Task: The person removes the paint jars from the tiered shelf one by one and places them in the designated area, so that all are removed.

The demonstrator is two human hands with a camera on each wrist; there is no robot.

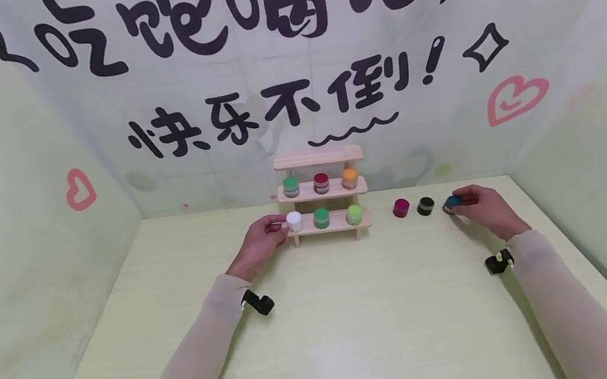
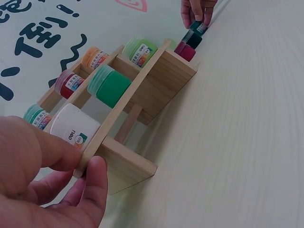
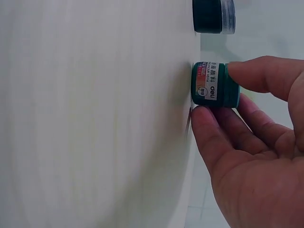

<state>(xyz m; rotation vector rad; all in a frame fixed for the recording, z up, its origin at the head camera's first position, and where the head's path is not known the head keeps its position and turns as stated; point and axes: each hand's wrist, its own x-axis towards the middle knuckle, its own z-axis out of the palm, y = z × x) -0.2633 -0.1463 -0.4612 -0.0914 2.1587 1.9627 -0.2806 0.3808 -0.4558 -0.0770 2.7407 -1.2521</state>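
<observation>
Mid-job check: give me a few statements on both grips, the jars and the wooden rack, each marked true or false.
1. The right grip holds the teal jar. True.
2. The black jar stands between the magenta jar and the teal jar. True.
3. The left grip holds the magenta jar. False: the left grip holds one end of the lowest shelf.
4. The orange jar stands on the lowest shelf. False: it stands on the middle shelf.
5. Six jars stand on the wooden rack. True.

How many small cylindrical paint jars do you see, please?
9. On the pale wooden rack, middle tier: green jar, crimson jar, orange jar; bottom tier: white jar, second green jar, lime jar. To its right: magenta jar, black jar, teal jar in the right hand.
</observation>
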